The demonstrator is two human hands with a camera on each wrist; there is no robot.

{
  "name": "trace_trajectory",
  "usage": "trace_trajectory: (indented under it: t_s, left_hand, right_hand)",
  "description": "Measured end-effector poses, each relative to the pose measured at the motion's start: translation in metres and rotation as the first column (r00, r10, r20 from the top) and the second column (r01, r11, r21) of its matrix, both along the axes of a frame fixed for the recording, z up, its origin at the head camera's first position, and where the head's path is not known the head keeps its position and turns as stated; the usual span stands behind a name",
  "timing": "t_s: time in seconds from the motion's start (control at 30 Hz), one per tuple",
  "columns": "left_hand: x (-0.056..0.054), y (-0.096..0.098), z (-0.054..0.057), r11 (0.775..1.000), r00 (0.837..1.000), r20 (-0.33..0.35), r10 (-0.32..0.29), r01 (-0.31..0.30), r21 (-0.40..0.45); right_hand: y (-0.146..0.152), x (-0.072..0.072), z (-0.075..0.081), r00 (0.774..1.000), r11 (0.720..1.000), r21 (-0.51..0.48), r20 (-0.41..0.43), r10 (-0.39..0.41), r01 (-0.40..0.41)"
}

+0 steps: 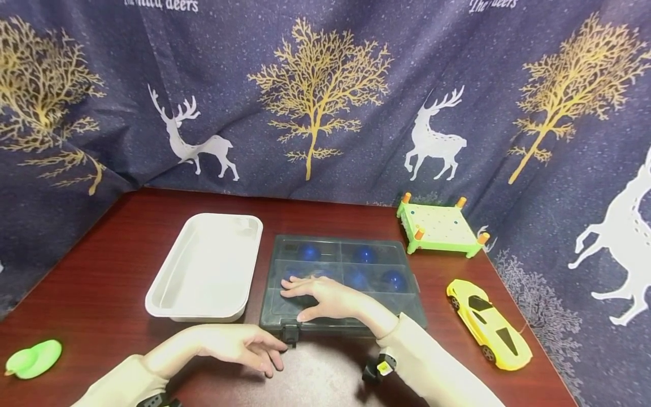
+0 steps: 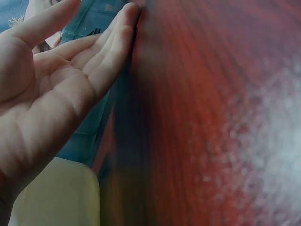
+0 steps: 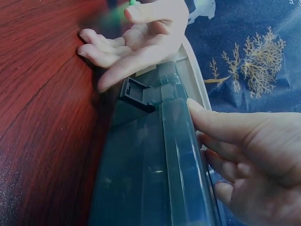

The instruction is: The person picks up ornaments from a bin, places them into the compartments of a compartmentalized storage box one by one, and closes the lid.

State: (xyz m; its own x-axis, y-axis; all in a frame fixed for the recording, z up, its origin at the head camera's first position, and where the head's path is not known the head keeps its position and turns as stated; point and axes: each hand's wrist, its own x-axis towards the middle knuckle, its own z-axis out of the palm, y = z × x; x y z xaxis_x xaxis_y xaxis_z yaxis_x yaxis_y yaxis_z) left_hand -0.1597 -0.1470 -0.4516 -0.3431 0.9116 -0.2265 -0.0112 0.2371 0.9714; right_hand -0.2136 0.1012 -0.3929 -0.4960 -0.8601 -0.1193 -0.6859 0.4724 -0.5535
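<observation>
A dark translucent plastic case (image 1: 346, 308) with a divided inside lies on the table with its lid down. Several blue balls (image 1: 394, 280) show through the lid. My right hand (image 1: 329, 298) rests on the lid's left part, palm down, fingers loosely extended. At the case's front left corner is a black latch (image 1: 290, 334), which stands swung outward in the right wrist view. My left hand (image 1: 236, 346) is beside this latch, fingers relaxed and holding nothing; its palm faces the camera in the left wrist view.
Left of the case stands a white tray (image 1: 170, 282). A green toy duck (image 1: 34, 359) sits at the far left. To the right are a yellow toy car (image 1: 489, 325) and a green toy bed (image 1: 438, 226) with orange post tops. A patterned dark cloth (image 1: 351, 152) hangs behind the table.
</observation>
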Motion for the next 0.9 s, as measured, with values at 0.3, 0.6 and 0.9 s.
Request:
trace_trajectory:
  t_s: [0.3, 0.6, 0.9]
  left_hand:
    - [0.0015, -0.0032, -0.0053, 1.0, 1.0, 0.01, 0.019, -0.019, 0.004]
    - [0.0032, -0.0033, -0.0035, 0.999, 0.998, 0.046, 0.039, -0.04, 0.009]
    - [0.0059, -0.0037, -0.0021, 0.999, 0.998, 0.061, 0.025, -0.028, 0.04]
  right_hand:
    - [0.0001, 0.0007, 0.0001, 1.0, 1.0, -0.012, 0.016, -0.001, 0.001]
    - [0.0017, 0.001, 0.0013, 1.0, 1.0, -0.026, 0.017, -0.001, 0.001]
    - [0.0006, -0.0004, -0.0002, 1.0, 1.0, -0.026, 0.029, 0.001, 0.0]
